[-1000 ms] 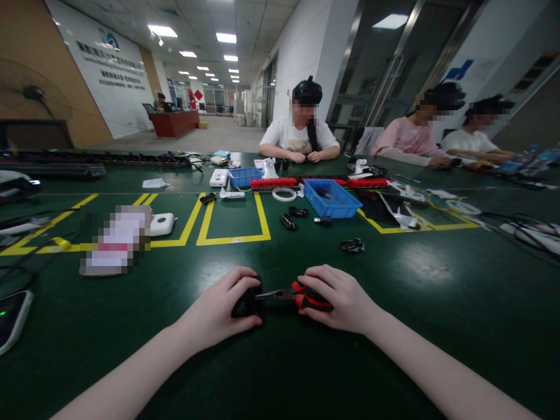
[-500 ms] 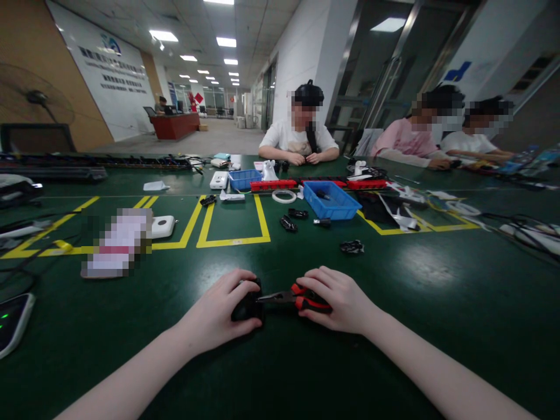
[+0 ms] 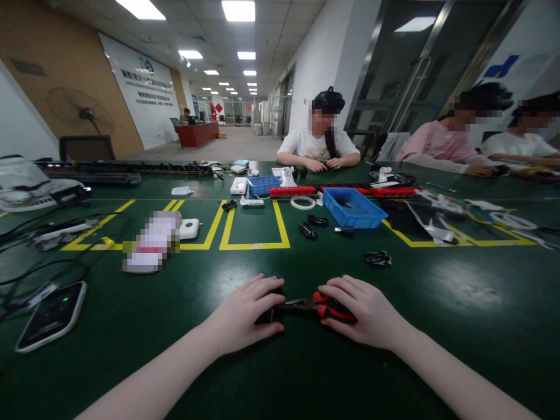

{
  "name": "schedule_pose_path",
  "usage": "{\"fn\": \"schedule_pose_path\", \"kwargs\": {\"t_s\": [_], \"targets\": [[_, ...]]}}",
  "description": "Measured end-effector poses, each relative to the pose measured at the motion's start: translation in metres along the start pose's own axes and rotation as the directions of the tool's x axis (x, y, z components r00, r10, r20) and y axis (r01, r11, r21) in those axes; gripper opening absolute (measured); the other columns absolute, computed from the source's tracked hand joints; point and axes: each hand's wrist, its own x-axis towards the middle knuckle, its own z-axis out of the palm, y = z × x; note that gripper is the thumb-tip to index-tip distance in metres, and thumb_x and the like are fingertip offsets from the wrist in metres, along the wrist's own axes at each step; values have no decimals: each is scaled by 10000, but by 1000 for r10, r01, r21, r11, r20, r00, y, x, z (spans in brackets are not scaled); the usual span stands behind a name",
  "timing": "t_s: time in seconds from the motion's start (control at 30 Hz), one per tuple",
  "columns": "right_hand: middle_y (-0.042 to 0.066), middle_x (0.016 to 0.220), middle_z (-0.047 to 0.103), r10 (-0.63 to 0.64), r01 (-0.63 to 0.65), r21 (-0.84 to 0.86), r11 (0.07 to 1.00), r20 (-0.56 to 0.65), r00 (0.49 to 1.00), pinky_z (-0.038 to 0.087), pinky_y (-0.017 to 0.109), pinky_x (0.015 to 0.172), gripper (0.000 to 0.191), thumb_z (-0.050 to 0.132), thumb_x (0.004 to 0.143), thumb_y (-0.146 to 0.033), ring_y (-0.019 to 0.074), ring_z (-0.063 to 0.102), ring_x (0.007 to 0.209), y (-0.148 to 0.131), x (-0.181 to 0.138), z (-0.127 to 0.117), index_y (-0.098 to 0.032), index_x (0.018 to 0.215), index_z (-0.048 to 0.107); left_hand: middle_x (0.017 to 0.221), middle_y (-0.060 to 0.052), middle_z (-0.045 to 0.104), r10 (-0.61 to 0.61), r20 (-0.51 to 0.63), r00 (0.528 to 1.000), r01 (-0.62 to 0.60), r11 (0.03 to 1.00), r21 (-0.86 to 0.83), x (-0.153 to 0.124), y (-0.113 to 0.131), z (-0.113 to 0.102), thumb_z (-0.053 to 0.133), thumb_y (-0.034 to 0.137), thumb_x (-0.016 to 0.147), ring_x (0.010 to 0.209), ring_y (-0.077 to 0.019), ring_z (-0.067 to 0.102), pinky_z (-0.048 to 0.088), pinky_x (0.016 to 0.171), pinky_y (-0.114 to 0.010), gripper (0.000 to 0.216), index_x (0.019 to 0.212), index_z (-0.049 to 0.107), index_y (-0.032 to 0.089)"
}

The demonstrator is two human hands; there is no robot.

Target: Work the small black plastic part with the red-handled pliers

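My left hand (image 3: 245, 312) lies curled over a small black part (image 3: 268, 317) on the green table (image 3: 437, 326), holding it down; most of the part is hidden under my fingers. My right hand (image 3: 365, 310) is wrapped round the red-and-black handles of a pair of pliers (image 3: 326, 306). The pliers' dark jaws (image 3: 294, 304) point left and meet the black part beside my left fingers.
A blue bin (image 3: 355, 208), a smaller blue bin (image 3: 261, 185), red strips (image 3: 292, 191), a tape ring (image 3: 303, 202) and loose black parts (image 3: 308, 230) lie farther out. A phone (image 3: 52, 315) and cables sit at left. Three people sit across the table.
The view has shifted left and tilted up, so my hands now sit further right in the frame. Both hands keep the same grip on the part and pliers.
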Motion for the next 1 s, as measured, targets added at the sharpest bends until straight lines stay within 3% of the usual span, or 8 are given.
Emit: {"fn": "schedule_pose_path", "kwargs": {"t_s": [0.13,0.27,0.47,0.83,1.0], "targets": [[102,1037,705,-12,12,-14,1000,-11,1000,571,347,740,403,681,820,-383,221,677,893,0,1,-2,-180,1166,634,1487,-110,492,47,-27,999,-46,999,20,1,0,0,666,325,878,1423,-294,398,295,1185,-586,450,1305,581,214],[95,1042,709,-24,24,-22,999,-13,1000,574,339,749,394,687,816,-376,216,684,902,-1,3,-4,-193,1162,641,1444,-114,541,76,-21,997,-76,997,0,3,0,0,624,295,903,1399,-276,438,334,1180,-546,418,1307,588,193],[102,1058,701,-38,37,-32,999,-27,999,576,366,757,399,650,850,-392,227,680,911,1,0,0,-189,1193,622,1350,-108,616,38,-18,999,-39,997,-60,2,-1,0,637,297,897,1351,-263,493,406,1147,-490,434,1313,568,196],[105,1093,688,-16,16,3,1000,-17,1000,544,391,802,439,657,843,-406,237,660,950,9,-4,5,-203,1230,614,1316,-91,601,-46,8,999,47,995,-92,4,5,-7,666,299,876,1279,-253,520,502,1052,-434,283,1129,602,192],[101,1098,686,-32,32,-1,999,3,999,512,421,862,454,670,835,-388,239,648,970,9,-2,4,-204,1245,604,1334,-85,595,-26,-12,1000,25,997,-73,3,4,-3,650,271,874,1292,-240,520,434,1125,-439,292,1150,601,187]]}}
